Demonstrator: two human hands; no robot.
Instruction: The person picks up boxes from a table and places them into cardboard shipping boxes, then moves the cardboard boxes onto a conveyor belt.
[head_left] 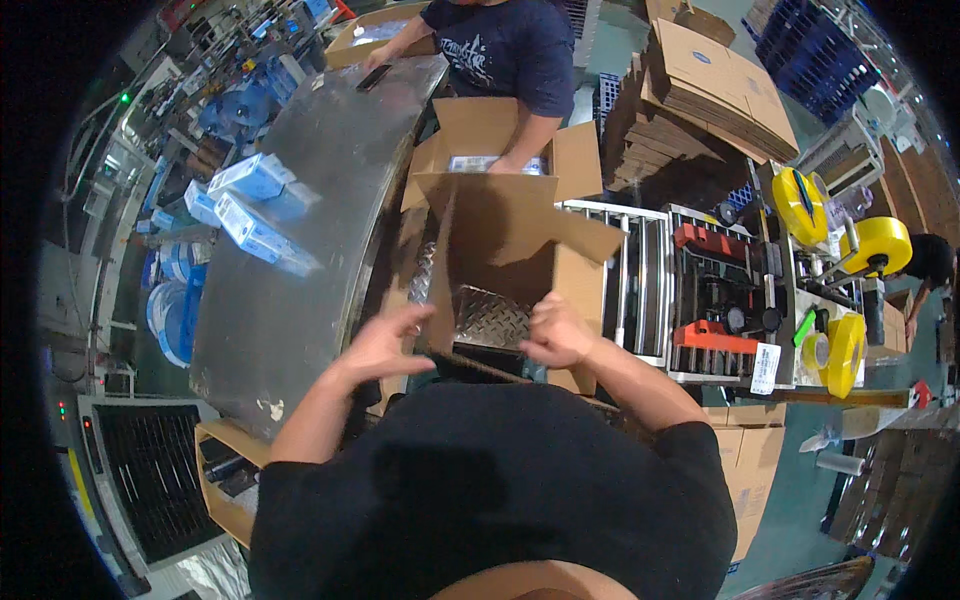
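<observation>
In front of me stands an open cardboard box (495,225), its flaps up and its inside facing me. Diamond-patterned metal plate (490,318) shows through its lower part. My left hand (392,345) is at the left edge of this box, thumb and fingers apart, slightly blurred and holding nothing. At the box's right side, my right hand (557,331) is closed with its fingers curled on the cardboard edge. Just beyond, another open box (478,118) holds white and blue packs, with a co-worker's hand (508,165) reaching in.
Left of me runs a grey metal table (300,290) with blue-and-white cartons (258,215) and a phone (373,78). On the right are a roller conveyor (640,285), a red-and-black taping machine (722,290) and yellow tape rolls (800,205). Flattened cartons (715,85) are stacked at back right.
</observation>
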